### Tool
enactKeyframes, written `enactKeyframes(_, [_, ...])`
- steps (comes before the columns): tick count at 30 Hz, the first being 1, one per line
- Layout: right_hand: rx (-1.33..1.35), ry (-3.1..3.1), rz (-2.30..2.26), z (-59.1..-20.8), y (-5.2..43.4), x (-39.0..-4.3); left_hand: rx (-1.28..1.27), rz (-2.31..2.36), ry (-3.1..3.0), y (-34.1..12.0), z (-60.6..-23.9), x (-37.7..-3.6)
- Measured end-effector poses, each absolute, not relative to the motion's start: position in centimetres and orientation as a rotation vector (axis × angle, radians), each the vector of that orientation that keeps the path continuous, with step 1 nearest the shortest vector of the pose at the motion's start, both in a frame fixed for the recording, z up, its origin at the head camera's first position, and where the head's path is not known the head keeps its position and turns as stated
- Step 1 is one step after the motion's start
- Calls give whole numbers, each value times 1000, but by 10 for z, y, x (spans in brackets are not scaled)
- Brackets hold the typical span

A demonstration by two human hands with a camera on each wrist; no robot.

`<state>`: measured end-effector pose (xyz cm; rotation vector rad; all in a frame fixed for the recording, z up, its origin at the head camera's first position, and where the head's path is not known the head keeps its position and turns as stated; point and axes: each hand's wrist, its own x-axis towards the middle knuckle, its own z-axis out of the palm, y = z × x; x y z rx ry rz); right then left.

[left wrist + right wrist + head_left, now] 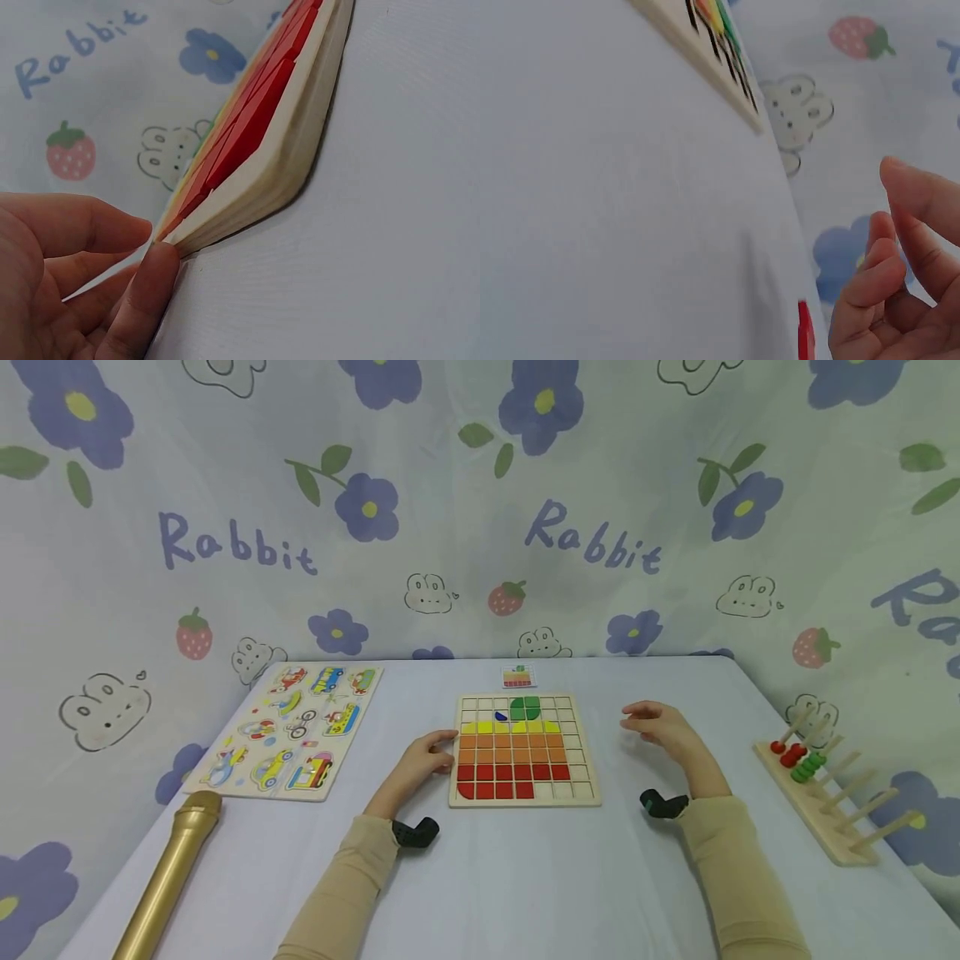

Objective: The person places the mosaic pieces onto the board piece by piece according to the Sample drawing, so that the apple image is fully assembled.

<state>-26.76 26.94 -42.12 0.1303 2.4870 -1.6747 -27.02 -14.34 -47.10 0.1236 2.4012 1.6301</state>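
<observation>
My left fingers [146,289] pinch the near-left edge of the grid board [525,750], thumb and forefinger closing on its rim; in the left wrist view the board's far half is cut off. The board lies flat mid-bench [480,877]. My right hand [660,728] hovers just beside the board's right edge, fingers [870,292] loosely curled around nothing. A red thing below them is too cropped to identify. A small card [517,676] behind the board is too tiny to read.
</observation>
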Motion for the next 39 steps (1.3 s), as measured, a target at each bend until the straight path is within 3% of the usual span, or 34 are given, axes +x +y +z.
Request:
enactKeyframes(8, [607,2735,-1519,-438,312,-274,117,1626,2417,-143,-471,-269])
enactKeyframes(15, [430,2911,-1152,-443,312,-278,129,1625,2406,-141,-459,-262])
enactKeyframes(22, [382,2913,-1291,-436,302,-279,127,1623,2410,-140,-466,-272])
enactKeyframes(30, [144,2309,-1757,-417,239,-260,117,1604,2409,-142,-466,-272])
enactKeyframes(39, [-62,2087,-1686,-427,178,-241,121,1608,2407,-143,-467,-270])
